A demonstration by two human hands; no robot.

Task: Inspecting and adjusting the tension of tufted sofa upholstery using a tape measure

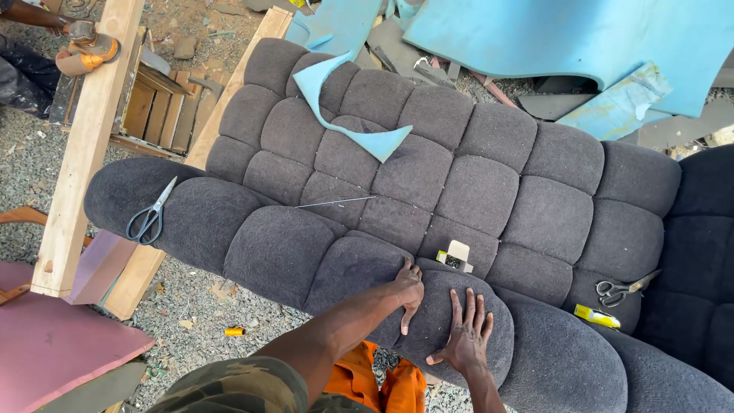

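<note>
We are pressing both palms onto the rolled front edge of the dark grey tufted fabric sofa cushion [428, 199]: our left hand [408, 291] and right hand [465, 336] lie flat, fingers spread, gripping nothing. Next, we judge, firm smoothing along the seam.

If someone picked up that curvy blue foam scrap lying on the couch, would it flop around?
Probably yes. The foam scrap is a thin, narrow strip that already bends over the cushions, so it likely droops when lifted. It looks light for its size, like the big foam sheets behind. Its flat shape should not roll.
</note>
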